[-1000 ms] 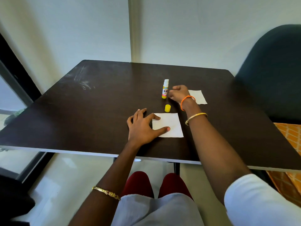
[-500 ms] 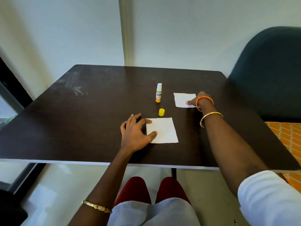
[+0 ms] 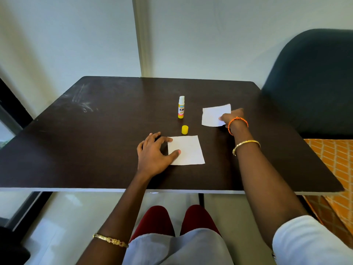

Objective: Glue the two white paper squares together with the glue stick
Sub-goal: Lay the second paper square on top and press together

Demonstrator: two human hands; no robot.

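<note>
Left hand (image 3: pixel 152 153) lay open, thumb pinning near square (image 3: pixel 186 150) flat on table (image 3: pixel 95 150) for joining. Right hand (image 3: pixel 232 117) pinched far square (image 3: pixel 214 114), edge lifted, likely to carry over. Glue stick (image 3: pixel 181 107) stood uncapped, cap (image 3: pixel 185 129) beside.

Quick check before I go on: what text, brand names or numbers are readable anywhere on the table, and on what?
"KIN": bold black letters on the yellow-and-white glue stick standing uncapped; the word runs round the tube, so it may be cut off.
Small blue band above it and fine print below: too blurred to read.
Two white paper squares, small yellow cap, dark table: no text.
</note>
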